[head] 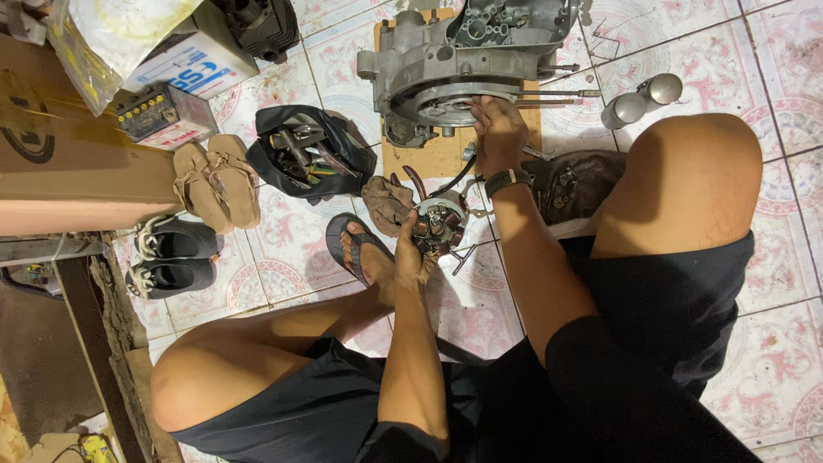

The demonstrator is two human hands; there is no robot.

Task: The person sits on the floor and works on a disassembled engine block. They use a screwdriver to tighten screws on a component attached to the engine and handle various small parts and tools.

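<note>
Head view: stator plate with copper coils (437, 225) held off tiled floor (737, 51), between your knees, gripped by your left hand (410, 249). Your right hand (499, 129), watch on wrist, fingers curled against rim of grey engine case (446, 60) on wooden board (429, 159). Open tool bag (309, 150) left, sandals (219, 180) beyond.

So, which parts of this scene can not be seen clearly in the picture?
- Head view: the grey metal engine casing is cut off by the top edge.
- The right hand covers the spot on the casing's round opening that its fingers touch.
- The left hand grips the round copper-wound coil plate; its underside is hidden.
- The tools in the open black bag are too small and tangled to tell apart.
</note>
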